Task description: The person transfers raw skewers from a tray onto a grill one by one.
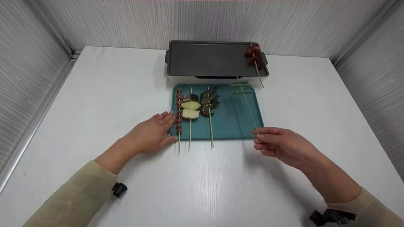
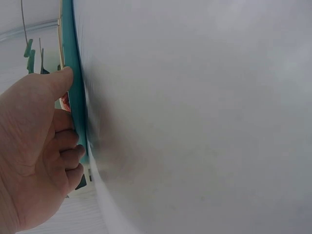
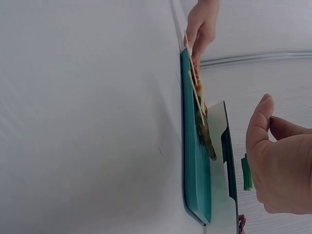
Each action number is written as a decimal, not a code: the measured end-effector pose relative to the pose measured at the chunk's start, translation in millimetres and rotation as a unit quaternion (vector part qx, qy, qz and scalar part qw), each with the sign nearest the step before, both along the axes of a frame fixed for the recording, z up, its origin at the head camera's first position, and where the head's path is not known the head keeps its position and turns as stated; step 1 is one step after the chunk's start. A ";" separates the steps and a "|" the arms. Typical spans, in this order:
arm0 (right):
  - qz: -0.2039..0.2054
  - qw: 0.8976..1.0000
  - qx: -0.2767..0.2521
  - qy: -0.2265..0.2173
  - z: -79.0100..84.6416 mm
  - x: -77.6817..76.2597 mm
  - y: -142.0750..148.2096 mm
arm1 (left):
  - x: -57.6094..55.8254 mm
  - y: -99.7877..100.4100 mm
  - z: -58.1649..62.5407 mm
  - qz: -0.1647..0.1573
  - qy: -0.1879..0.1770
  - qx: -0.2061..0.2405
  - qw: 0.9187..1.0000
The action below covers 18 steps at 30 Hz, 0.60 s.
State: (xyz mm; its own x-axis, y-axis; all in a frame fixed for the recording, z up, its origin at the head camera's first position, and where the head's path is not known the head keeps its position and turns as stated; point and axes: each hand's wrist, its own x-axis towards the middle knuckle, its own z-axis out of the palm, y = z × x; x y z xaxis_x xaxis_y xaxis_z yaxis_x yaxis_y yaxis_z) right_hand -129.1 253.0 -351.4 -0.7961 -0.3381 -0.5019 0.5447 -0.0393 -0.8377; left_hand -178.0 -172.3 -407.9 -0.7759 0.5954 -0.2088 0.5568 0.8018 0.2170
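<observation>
My right hand (image 1: 282, 145) pinches the lower end of a thin wooden skewer (image 1: 251, 108) between thumb and fingers. Near its far tip the skewer carries green vegetable pieces (image 1: 243, 92), above the right part of a teal tray (image 1: 233, 126). The left hand (image 1: 151, 134) touches the tray's front left corner, its fingers along the left side and its thumb at the front edge. On the tray lie a skewer of small red pieces (image 1: 179, 121), one with pale slices and a dark-skinned chunk (image 1: 190, 107), and one of shrimp (image 1: 208, 102).
Behind the tray stands a dark flat grill plate (image 1: 208, 60) on a white base. A skewer of dark reddish pieces (image 1: 254, 56) lies at its right end, the stick overhanging the front. The white table (image 1: 202, 189) meets grey wood-grain walls (image 1: 126, 23).
</observation>
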 end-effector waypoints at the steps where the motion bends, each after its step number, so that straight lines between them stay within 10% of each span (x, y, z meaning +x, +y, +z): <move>1: -0.001 1.000 -0.001 0.001 1.3 -0.7 -0.1 | 0.0 0.1 0.2 0.000 -0.001 0.000 1.000; 18: -0.016 1.000 -0.009 0.022 18.5 -26.9 -9.0 | -1.0 -2.0 -2.0 -0.001 -0.001 0.008 1.000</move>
